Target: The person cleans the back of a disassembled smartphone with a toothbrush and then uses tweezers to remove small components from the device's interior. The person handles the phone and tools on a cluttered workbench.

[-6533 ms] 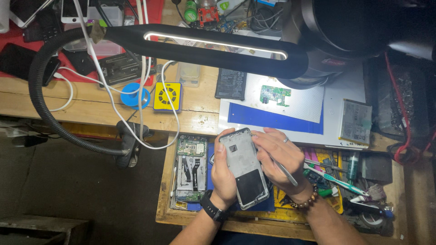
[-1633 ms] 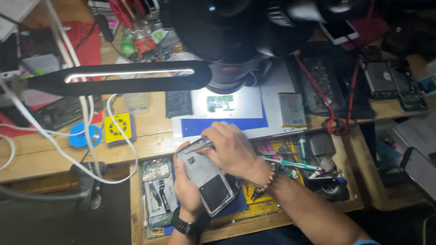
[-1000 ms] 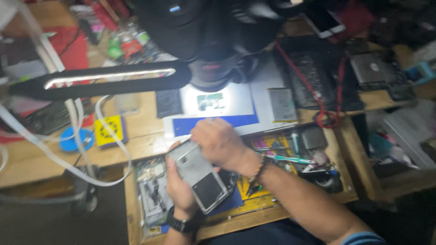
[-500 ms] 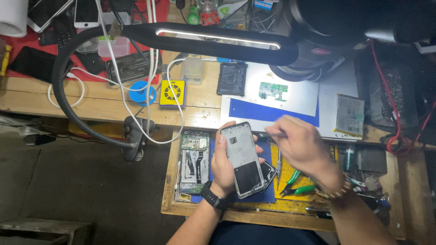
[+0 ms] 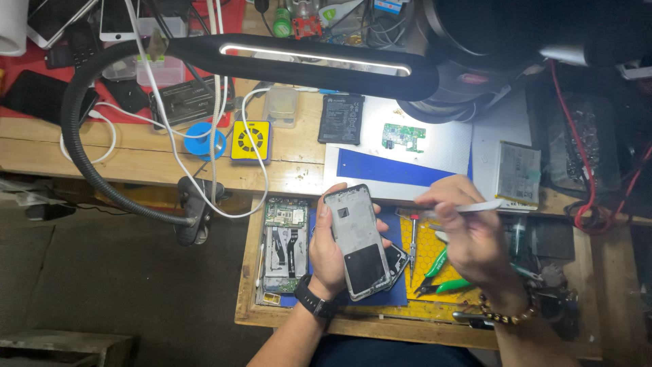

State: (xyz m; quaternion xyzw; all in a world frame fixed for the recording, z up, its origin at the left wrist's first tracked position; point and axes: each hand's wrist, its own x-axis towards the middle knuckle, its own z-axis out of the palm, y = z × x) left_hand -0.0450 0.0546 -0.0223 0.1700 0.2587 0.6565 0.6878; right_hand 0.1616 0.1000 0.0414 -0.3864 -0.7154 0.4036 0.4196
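My left hand (image 5: 326,255) grips an opened grey phone body (image 5: 356,241), held upright over the pull-out tray (image 5: 248,299). My right hand (image 5: 468,234) sits to the right of the phone and pinches a thin white tool (image 5: 468,207) that lies roughly level, its tip pointing toward the phone's upper edge without touching it. A second opened phone with exposed boards (image 5: 284,241) lies in the tray left of my left hand. A black watch is on my left wrist, a bead bracelet on my right.
A black gooseneck lamp (image 5: 319,58) arches over the wooden bench. On the white and blue mat (image 5: 401,166) lies a small green circuit board (image 5: 403,136). A black battery (image 5: 340,119), a silver battery (image 5: 517,173), green-handled pliers (image 5: 438,278), a red screwdriver (image 5: 412,241) and white cables (image 5: 204,129) lie around.
My right hand has come off the phone and drawn back to the right with the white tool. The view swung back over the bench. My left hand keeps the phone.
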